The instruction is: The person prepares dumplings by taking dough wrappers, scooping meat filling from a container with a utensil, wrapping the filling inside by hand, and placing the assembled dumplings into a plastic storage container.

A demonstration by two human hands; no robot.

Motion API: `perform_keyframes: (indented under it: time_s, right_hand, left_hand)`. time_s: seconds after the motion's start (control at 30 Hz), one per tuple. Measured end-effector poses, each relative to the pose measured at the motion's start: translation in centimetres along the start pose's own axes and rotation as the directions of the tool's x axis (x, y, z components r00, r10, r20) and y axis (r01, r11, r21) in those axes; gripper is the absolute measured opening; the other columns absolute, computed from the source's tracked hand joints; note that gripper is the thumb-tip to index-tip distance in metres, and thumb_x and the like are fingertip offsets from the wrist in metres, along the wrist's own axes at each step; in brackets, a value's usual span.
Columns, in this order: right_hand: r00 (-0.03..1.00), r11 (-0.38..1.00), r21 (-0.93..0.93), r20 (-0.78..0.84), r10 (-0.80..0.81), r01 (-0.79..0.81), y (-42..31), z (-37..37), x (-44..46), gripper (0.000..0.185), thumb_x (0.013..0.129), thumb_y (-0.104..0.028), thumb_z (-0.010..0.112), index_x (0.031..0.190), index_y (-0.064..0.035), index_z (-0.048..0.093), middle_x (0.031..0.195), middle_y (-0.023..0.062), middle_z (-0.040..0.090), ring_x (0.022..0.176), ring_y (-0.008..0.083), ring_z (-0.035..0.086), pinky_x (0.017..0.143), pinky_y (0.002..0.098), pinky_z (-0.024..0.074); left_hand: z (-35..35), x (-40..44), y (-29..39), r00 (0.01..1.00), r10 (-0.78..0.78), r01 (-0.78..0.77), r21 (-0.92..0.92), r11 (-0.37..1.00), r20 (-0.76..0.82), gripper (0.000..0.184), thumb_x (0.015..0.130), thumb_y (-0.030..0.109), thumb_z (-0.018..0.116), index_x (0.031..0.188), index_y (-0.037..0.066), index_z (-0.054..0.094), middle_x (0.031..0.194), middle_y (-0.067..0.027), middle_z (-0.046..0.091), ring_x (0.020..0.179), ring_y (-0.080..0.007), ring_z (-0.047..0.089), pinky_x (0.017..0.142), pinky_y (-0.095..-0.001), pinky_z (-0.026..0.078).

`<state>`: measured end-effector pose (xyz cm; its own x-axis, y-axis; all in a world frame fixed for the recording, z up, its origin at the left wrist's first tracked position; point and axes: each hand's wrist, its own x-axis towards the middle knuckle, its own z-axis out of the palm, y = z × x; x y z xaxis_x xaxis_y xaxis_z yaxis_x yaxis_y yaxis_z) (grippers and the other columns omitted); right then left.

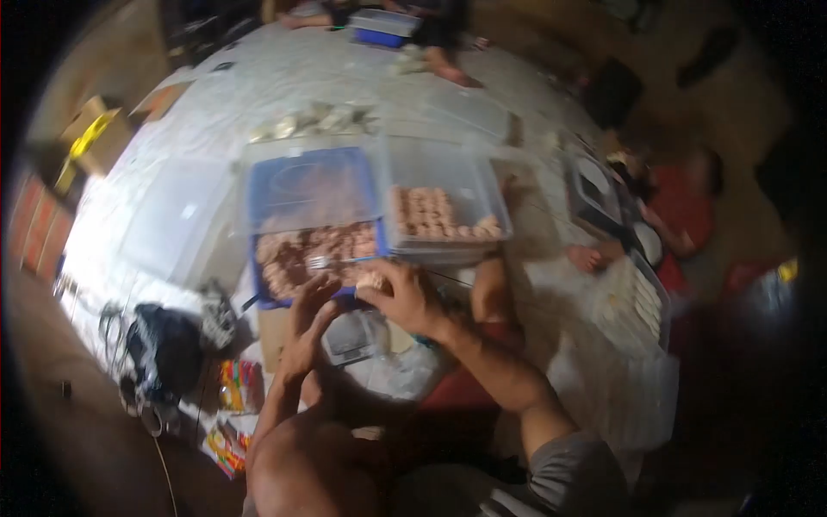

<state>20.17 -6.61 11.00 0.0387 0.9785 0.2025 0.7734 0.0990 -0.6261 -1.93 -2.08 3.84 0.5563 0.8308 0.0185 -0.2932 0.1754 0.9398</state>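
My left hand (pixel 312 319) is in front of the blue tub (pixel 253 267), fingers curved and apart, with nothing in it. Beside it, my right hand (pixel 409 297) pinches a small pale lump (pixel 372 281). A fork (pixel 320 263) with a thin blue handle lies over the pinkish minced mixture (pixel 284 250) in the tub; its handle end meets my right hand, and whether I grip it I cannot tell. A translucent lid (pixel 314 185) covers the tub's far half. Below my hands sits a small kitchen scale (pixel 347 338), partly under clear plastic.
Right of the tub, a clear container (pixel 439 164) holds rows of shaped pink pieces (pixel 422 211). A dark bag (pixel 164 345) and colourful packets (pixel 239 385) lie at left. A person in red (pixel 680 207) sits at right near a tray of pale rolls (pixel 646 302); another person sits at the back.
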Motion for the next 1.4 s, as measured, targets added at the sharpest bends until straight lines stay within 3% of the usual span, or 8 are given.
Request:
perform_keyframes:
  time_s: [0.17, 0.27, 0.6, 0.83, 1.03, 1.13, 1.23, 1.4]
  right_hand:
    - [0.939, 0.980, 0.140, -0.294, 0.179, -0.143, 7.9, -10.5, 0.0, 0.038, 0.084, -0.019, 0.079, 0.114, -0.0009, 0.064, 0.099, 0.0135, 0.071, 0.089, 0.0229, 0.069, 0.081, 0.0370, 0.0550]
    - [0.919, 0.956, 0.027, -0.267, 0.289, -0.293, 13.3, -15.9, 2.6, 0.033, 0.081, -0.019, 0.077, 0.107, -0.0036, 0.065, 0.094, 0.0137, 0.071, 0.087, 0.0215, 0.068, 0.076, 0.0360, 0.0547]
    - [0.843, 0.640, -0.693, 0.084, 0.531, -0.334, 25.0, -13.1, 10.3, 0.035, 0.074, -0.013, 0.065, 0.108, -0.0141, 0.073, 0.113, 0.0159, 0.071, 0.115, 0.0313, 0.064, 0.109, 0.0668, 0.0224]
    - [0.749, 0.489, -0.817, 0.111, 0.653, -0.305, 24.8, -12.7, 11.1, 0.029, 0.079, -0.016, 0.062, 0.104, -0.0169, 0.077, 0.115, 0.0150, 0.072, 0.119, 0.0360, 0.061, 0.106, 0.0754, 0.0118]
    - [0.712, 0.476, -0.854, 0.199, 0.673, -0.211, 25.6, -12.3, 10.7, 0.044, 0.081, -0.013, 0.055, 0.123, -0.0102, 0.070, 0.141, 0.0215, 0.057, 0.143, 0.0503, 0.032, 0.106, 0.0826, 0.0072]
    - [0.777, 0.515, -0.824, 0.157, 0.610, -0.238, 27.6, -12.7, 9.5, 0.031, 0.088, -0.019, 0.060, 0.114, -0.0114, 0.074, 0.110, 0.0211, 0.071, 0.106, 0.0400, 0.064, 0.105, 0.0725, 0.0250]
    - [0.961, 0.931, -0.289, -0.227, 0.159, -0.222, 29.0, -12.7, 8.3, 0.031, 0.097, -0.014, 0.055, 0.125, -0.0067, 0.064, 0.099, 0.0155, 0.068, 0.092, 0.0247, 0.064, 0.087, 0.0434, 0.0505]
    - [0.971, 0.935, 0.342, -0.174, 0.162, -0.095, 12.8, -10.3, -0.3, 0.018, 0.101, -0.020, 0.056, 0.099, -0.0028, 0.062, 0.081, 0.0068, 0.065, 0.074, 0.0177, 0.059, 0.072, 0.0334, 0.0487]
  left_hand:
    - [0.1, -2.4, -3.6, 0.962, -0.269, 0.260, 0.150, 0.954, 0.045, 0.024, 0.098, 0.019, 0.066, 0.111, 0.001, 0.060, 0.106, -0.0085, 0.066, 0.101, -0.0185, 0.064, 0.091, -0.0332, 0.052]
    - [1.4, -2.4, -2.0, 0.887, -0.424, 0.206, 0.668, 0.715, 0.180, 0.021, 0.098, 0.017, 0.066, 0.109, 0.001, 0.061, 0.093, -0.0062, 0.066, 0.094, -0.0143, 0.063, 0.082, -0.0302, 0.052]
    - [4.8, -2.3, 1.4, 0.814, -0.404, -0.007, 0.703, 0.711, 0.417, 0.025, 0.096, 0.025, 0.066, 0.103, 0.001, 0.066, 0.086, -0.0111, 0.066, 0.078, -0.0202, 0.060, 0.073, -0.0347, 0.049]
    - [4.7, -1.5, 1.3, 0.839, -0.417, 0.003, 0.763, 0.647, 0.350, 0.025, 0.095, 0.025, 0.066, 0.104, 0.002, 0.065, 0.087, -0.0123, 0.066, 0.078, -0.0208, 0.059, 0.074, -0.0363, 0.049]
    - [4.6, -1.6, 1.5, 0.827, -0.415, 0.000, 0.737, 0.675, 0.380, 0.027, 0.095, 0.025, 0.066, 0.108, 0.002, 0.064, 0.091, -0.0135, 0.068, 0.082, -0.0238, 0.061, 0.077, -0.0376, 0.049]
    - [3.8, -2.0, 0.7, 0.801, -0.468, 0.003, 0.778, 0.628, 0.374, 0.032, 0.095, 0.027, 0.067, 0.116, 0.004, 0.062, 0.099, -0.0144, 0.068, 0.090, -0.0248, 0.064, 0.083, -0.0373, 0.050]
    - [0.7, -2.6, -3.9, 0.882, -0.381, 0.081, 0.708, 0.702, 0.277, 0.034, 0.095, 0.025, 0.067, 0.120, 0.004, 0.060, 0.104, -0.0135, 0.068, 0.093, -0.0231, 0.065, 0.084, -0.0358, 0.051]
    - [-3.1, -1.5, -7.8, 0.969, -0.223, 0.239, 0.169, 0.956, -0.111, 0.033, 0.097, 0.016, 0.066, 0.121, -0.004, 0.055, 0.112, -0.0082, 0.064, 0.105, -0.0220, 0.064, 0.085, -0.0335, 0.053]
